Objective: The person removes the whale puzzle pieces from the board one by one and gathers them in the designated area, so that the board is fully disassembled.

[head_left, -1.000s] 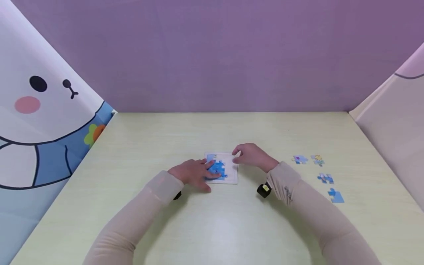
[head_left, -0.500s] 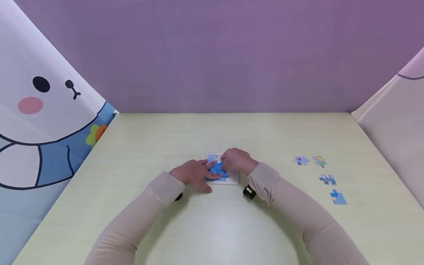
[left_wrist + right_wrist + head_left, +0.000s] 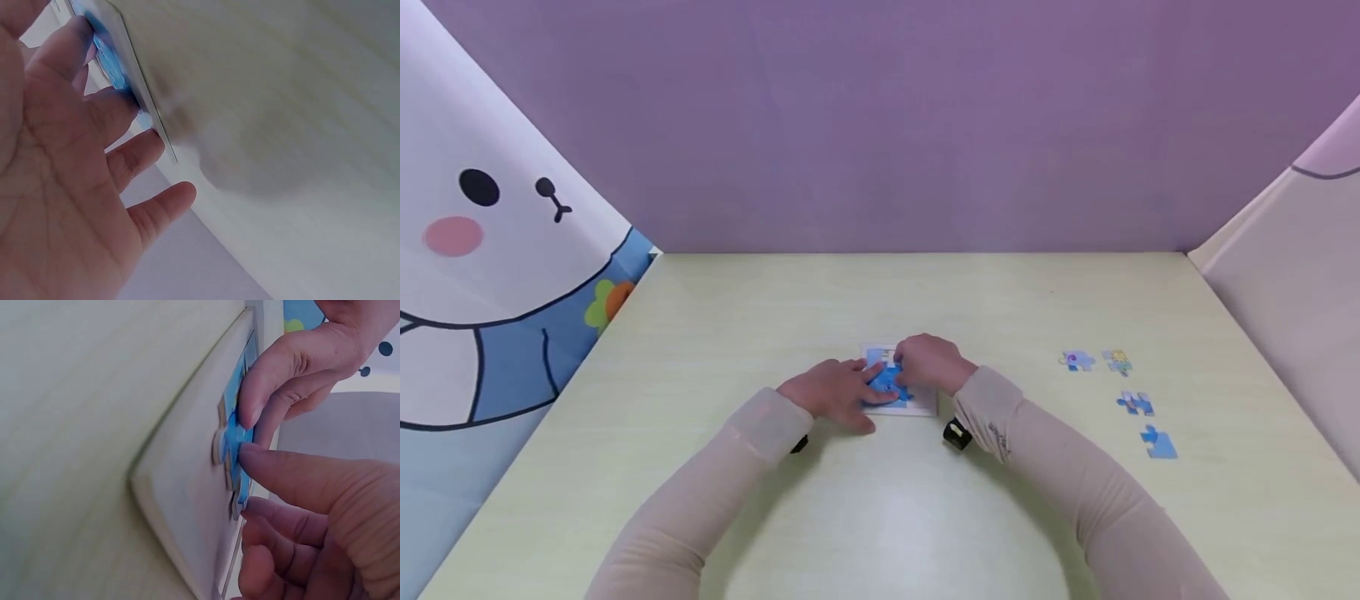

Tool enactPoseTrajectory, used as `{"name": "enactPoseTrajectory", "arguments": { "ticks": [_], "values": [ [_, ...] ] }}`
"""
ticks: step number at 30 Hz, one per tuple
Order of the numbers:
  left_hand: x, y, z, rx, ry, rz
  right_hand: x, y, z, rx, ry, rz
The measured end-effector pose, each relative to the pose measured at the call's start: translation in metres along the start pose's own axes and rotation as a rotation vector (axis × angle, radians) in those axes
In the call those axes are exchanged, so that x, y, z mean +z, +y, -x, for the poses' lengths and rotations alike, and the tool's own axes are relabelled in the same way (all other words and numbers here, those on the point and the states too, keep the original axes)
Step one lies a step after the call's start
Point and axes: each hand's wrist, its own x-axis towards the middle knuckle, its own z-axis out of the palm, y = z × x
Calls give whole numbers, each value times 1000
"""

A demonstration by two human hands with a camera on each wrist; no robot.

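Observation:
A small square puzzle tray [image 3: 925, 408] with a pale rim lies mid-table, with blue jigsaw pieces [image 3: 887, 377] along its left side. Spread over these pieces, the left hand [image 3: 833, 393] touches them with nearly straight fingertips. In the left wrist view, its fingers reach the tray's edge. The right hand [image 3: 931, 362] comes over the tray from the right, its fingers curled. In the right wrist view, its thumb and forefinger pinch at a blue puzzle piece [image 3: 234, 447] within the tray. The right hand hides part of the tray's right side.
Several loose puzzle pieces lie at the right: a purple-blue one [image 3: 1078, 360], one with a yellow sun [image 3: 1117, 360], a mixed blue one [image 3: 1136, 403] and a plain blue one [image 3: 1161, 442]. A purple backdrop [image 3: 925, 125] rises behind the table [image 3: 760, 308].
The right hand has moved left from the tray's right edge onto the pieces, its fingers closing there. The left hand stays in place on the pieces.

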Motion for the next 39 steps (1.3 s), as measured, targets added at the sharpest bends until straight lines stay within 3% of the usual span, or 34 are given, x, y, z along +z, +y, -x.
{"name": "enactPoseTrajectory", "arguments": {
  "ticks": [5,14,28,39],
  "values": [
    [1,-1,-1,-2,6,-12,-1,0,-1,22,12,-40],
    [0,0,2,-8,14,-19,-2,5,0,-34,91,-197],
    [-3,1,3,-9,-9,4,1,4,1,-102,-5,-414],
    [0,2,-7,-1,-8,-8,6,10,4,-99,54,-459]
  ]
}}
